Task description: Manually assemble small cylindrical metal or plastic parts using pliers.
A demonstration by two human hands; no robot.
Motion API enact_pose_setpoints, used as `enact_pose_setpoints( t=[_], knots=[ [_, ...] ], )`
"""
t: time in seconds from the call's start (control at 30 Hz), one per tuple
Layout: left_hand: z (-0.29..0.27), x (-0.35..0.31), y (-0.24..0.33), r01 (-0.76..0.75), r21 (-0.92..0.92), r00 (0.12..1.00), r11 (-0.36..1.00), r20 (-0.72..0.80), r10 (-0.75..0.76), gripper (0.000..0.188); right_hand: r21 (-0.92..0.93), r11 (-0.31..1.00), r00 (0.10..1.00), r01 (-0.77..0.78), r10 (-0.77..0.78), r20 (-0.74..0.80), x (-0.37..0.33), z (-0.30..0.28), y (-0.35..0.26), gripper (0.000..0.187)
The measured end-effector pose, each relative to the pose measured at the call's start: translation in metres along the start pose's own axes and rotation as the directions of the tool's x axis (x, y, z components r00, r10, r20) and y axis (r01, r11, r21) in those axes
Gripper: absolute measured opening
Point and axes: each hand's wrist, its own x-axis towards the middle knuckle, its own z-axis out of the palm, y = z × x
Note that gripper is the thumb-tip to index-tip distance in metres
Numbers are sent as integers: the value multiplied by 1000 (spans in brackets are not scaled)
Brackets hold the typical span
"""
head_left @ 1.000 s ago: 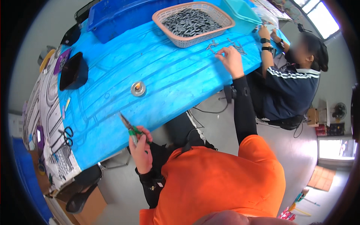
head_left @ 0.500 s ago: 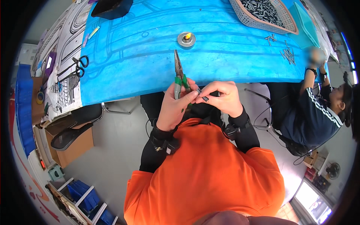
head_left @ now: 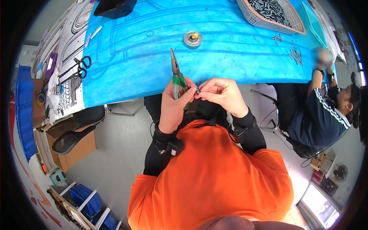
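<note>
My left hand (head_left: 172, 109) is closed around needle-nose pliers (head_left: 175, 67), whose green-wrapped handles lie in the palm and whose jaws point away over the table edge. Its thumb and fingertip also pinch a small dark grey piece (head_left: 197, 90). The fingertips of my right hand (head_left: 225, 94) close on the same piece from the other side, so most of it is covered. Beyond the pliers, a round silver tin burner (head_left: 193, 39) with a yellow-orange flame stands on the blue tabletop (head_left: 130, 73).
A pink basket (head_left: 253, 22) of small dark pieces stands far right, with loose grey strips (head_left: 295, 55) nearer. Black scissors (head_left: 83, 67) lie left, a black tray (head_left: 114, 8) farther back. A person in a dark striped shirt (head_left: 322, 113) sits at right.
The pliers and my left hand have shifted slightly left. My right hand has moved in toward the left fingertips, and less of the dark piece shows between them.
</note>
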Motion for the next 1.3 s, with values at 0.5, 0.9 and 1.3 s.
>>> enact_pose_setpoints(
  t=[0.5,0.9,1.3],
  knots=[
    [10,0,0,-75,283,995,956,-40,90,19,-65,997,990,-32,23,-142,-3,4,0,5],
    [15,5,-9,-99,-1,991,995,-92,98,18,277,958,985,-70,110,-130,-2,2,8,10],
    [13,13,-21,-203,-7,965,979,-168,199,21,76,995,955,63,-38,-294,9,10,17,8]
  ],
)
